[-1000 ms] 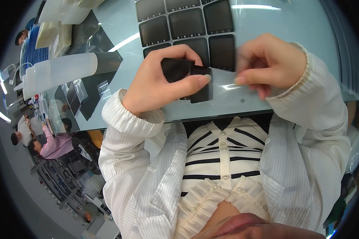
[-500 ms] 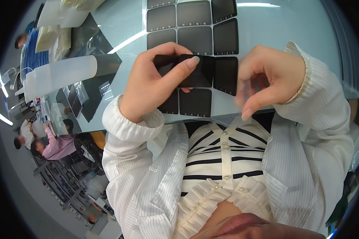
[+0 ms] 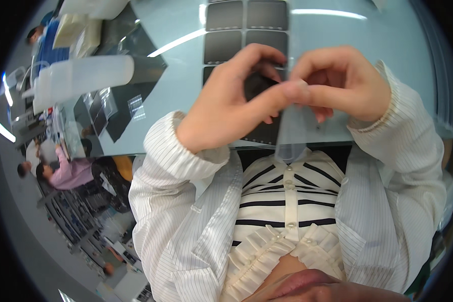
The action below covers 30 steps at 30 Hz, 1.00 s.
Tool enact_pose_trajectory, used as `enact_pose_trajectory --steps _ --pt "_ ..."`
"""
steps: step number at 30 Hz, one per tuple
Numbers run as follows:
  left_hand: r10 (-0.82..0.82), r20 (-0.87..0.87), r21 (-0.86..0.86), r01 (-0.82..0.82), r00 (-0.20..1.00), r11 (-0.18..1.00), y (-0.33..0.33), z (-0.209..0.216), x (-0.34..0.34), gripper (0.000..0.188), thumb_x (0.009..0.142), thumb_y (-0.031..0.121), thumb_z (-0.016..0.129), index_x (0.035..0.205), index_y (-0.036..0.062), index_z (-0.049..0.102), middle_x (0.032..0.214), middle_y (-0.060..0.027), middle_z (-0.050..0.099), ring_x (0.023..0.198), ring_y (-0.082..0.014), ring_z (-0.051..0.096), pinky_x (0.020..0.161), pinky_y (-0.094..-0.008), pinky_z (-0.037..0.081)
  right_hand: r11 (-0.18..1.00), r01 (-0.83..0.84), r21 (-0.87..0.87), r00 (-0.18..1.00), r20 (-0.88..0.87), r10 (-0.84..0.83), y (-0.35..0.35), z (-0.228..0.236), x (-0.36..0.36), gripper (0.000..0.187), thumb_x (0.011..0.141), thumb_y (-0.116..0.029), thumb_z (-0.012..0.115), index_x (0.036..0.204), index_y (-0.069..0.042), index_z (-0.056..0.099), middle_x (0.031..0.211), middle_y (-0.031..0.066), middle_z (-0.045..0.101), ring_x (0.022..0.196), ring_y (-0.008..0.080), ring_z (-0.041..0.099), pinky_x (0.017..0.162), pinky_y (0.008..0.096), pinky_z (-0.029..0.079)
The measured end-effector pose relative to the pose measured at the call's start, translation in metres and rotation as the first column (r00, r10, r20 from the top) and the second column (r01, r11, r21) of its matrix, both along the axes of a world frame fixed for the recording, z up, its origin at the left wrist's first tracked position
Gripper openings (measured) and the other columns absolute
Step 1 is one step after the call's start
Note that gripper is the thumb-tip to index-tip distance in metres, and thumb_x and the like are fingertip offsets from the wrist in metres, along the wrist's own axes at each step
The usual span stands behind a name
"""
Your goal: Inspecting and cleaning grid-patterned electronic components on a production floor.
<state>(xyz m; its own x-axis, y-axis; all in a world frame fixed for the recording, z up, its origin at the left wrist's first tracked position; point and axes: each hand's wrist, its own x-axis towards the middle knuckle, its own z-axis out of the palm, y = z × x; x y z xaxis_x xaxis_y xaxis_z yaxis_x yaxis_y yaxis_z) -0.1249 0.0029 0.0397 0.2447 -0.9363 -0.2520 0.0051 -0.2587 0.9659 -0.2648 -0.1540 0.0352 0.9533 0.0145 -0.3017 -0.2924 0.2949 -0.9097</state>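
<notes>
Dark rounded-corner rectangular panels (image 3: 225, 46) lie in rows on the glossy pale tabletop, partly hidden by my hands. My left hand (image 3: 221, 110) is curled round a dark panel (image 3: 256, 85), its thumb stretched across toward my right hand. Close beside it, my right hand (image 3: 350, 88) is closed in a pinch, fingertips meeting the left thumb. From that meeting point a clear plastic film strip (image 3: 291, 133) hangs down over the table's front edge. The fingers cover the upper part of the film and most of the held panel.
A translucent squeeze bottle (image 3: 90, 75) lies on the left, with dark sheets (image 3: 118, 116) and small clear pouches (image 3: 107, 102) near it. Pale foam-like blocks (image 3: 78, 32) stand farther back. Someone in a pink top (image 3: 70, 171) sits beyond the left.
My right hand has come left and up to meet the left thumb. The clear film now hangs between my hands. The view has shifted, moving the panels right in the picture.
</notes>
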Motion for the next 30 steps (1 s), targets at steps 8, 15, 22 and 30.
enact_pose_trajectory --steps 8,15,22,30 --pt "-0.075 0.169 -0.037 0.082 0.983 0.996 -0.001 -0.008 0.002 0.049 0.079 0.027 0.072 0.110 -0.0032 0.049 0.081 -0.0061 0.058 0.060 -0.0091 0.056 0.051 -0.0215 0.047 0.996 0.045 -0.075 0.993 0.113 -0.037 0.004 -0.001 -0.003 0.022 0.070 0.002 0.073 0.086 0.001 0.057 0.082 0.0035 0.057 0.078 0.0103 0.058 0.066 0.0212 0.047" --pt "-0.097 0.105 -0.024 0.100 0.990 0.995 0.003 -0.007 0.007 0.053 0.081 0.031 0.070 0.113 -0.0038 0.046 0.087 -0.0089 0.058 0.064 -0.0104 0.058 0.054 -0.0219 0.049 0.996 0.070 -0.062 0.989 0.131 -0.061 0.007 -0.013 0.001 0.015 0.073 0.003 0.068 0.071 -0.001 0.053 0.080 0.0058 0.056 0.073 0.0117 0.056 0.063 0.0224 0.047" --pt "-0.132 0.118 -0.073 0.142 0.984 0.987 -0.002 -0.007 0.009 0.044 0.083 0.018 0.066 0.114 -0.0058 0.046 0.090 -0.0106 0.060 0.069 -0.0117 0.060 0.058 -0.0236 0.051 0.976 0.137 -0.168 0.971 0.216 -0.099 0.009 -0.010 0.000 0.022 0.076 0.002 0.065 0.066 -0.002 0.046 0.082 0.0088 0.057 0.074 0.0142 0.058 0.066 0.0240 0.049" --pt "-0.034 -0.125 0.071 0.043 0.992 0.997 0.004 0.016 0.012 0.027 0.086 0.000 0.053 0.112 -0.0047 0.053 0.082 -0.0094 0.063 0.064 -0.0107 0.061 0.058 -0.0224 0.052 0.996 0.091 -0.004 0.988 0.129 -0.090 0.001 -0.010 -0.004 0.022 0.071 0.005 0.059 0.063 -0.004 0.039 0.089 0.0166 0.062 0.080 0.0212 0.064 0.073 0.0283 0.052"
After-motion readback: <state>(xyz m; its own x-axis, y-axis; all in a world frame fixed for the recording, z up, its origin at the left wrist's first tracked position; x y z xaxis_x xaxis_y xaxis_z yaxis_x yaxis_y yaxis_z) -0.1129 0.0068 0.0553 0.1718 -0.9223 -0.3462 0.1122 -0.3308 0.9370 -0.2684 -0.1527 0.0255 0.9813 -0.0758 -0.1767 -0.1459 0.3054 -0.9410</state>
